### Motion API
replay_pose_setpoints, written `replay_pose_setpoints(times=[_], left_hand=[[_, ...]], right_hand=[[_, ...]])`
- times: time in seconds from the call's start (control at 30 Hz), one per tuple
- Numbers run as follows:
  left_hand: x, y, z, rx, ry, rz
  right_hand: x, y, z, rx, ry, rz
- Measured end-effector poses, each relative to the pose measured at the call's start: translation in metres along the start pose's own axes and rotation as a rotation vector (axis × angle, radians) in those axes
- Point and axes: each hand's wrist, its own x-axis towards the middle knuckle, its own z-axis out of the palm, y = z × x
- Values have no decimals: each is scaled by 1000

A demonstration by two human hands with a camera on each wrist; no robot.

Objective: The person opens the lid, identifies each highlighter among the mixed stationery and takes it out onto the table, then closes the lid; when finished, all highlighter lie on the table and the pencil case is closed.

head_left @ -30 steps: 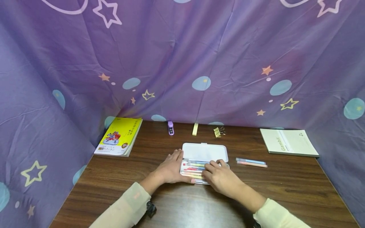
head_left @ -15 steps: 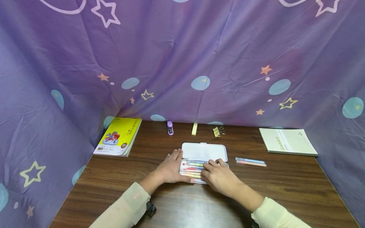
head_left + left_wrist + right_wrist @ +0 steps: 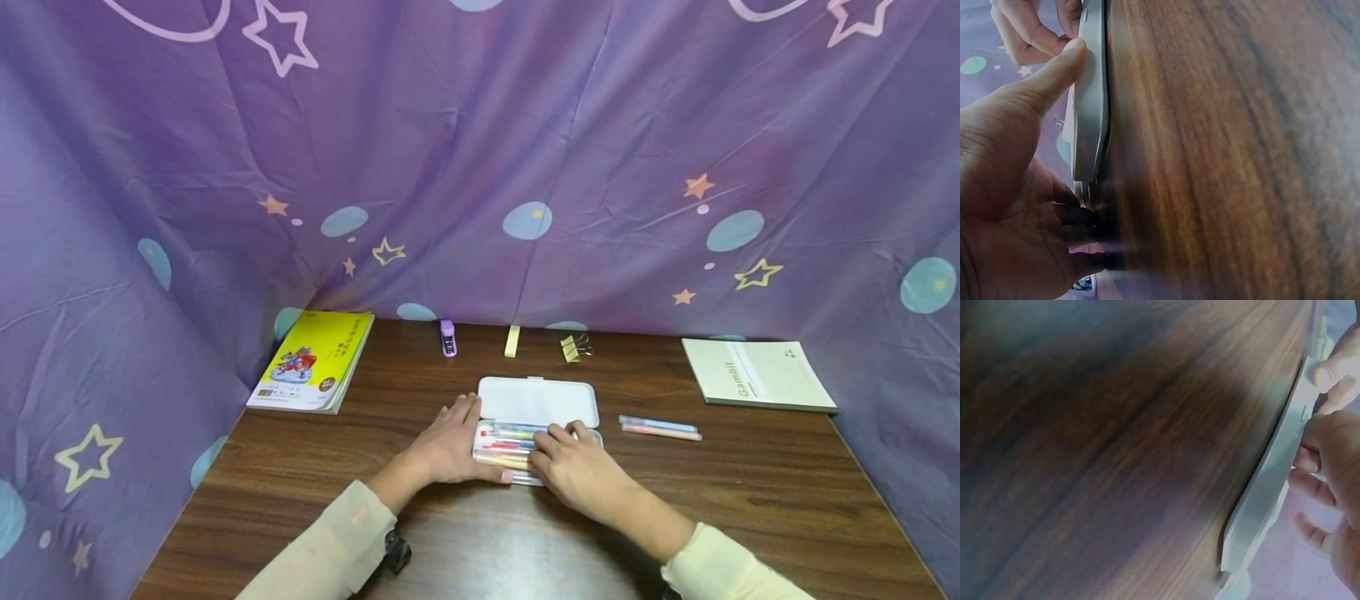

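A white pencil case [image 3: 538,402] lies on the table with its lid folded back, and several coloured pens [image 3: 504,446] fill its tray. My left hand [image 3: 450,446] rests against the case's left end, fingers spread behind the corner. In the left wrist view its thumb [image 3: 1063,65] presses the front wall of the case. My right hand [image 3: 576,467] bends its fingers down over the pens in the right half of the tray. Those fingers [image 3: 1313,487] reach over the rim in the right wrist view; whether they pinch a pen I cannot tell.
Two pens [image 3: 660,428], blue and orange, lie right of the case. Behind it are a purple stapler [image 3: 448,338], a yellow strip [image 3: 513,341] and a binder clip [image 3: 574,348]. A yellow book [image 3: 315,358] lies left, a pale Gambit notebook [image 3: 761,373] right. Purple cloth [image 3: 480,167] hangs behind.
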Motion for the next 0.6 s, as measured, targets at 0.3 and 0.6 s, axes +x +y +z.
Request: replay_pose_setpoints(times=[0.3,0.6], left_hand=[[-1,0,0,-11,5,6],[1,-2,1,-7,-3,-4]], right_hand=[[-2,0,3,8,31,-8],[-3,1,2,29,11,1]])
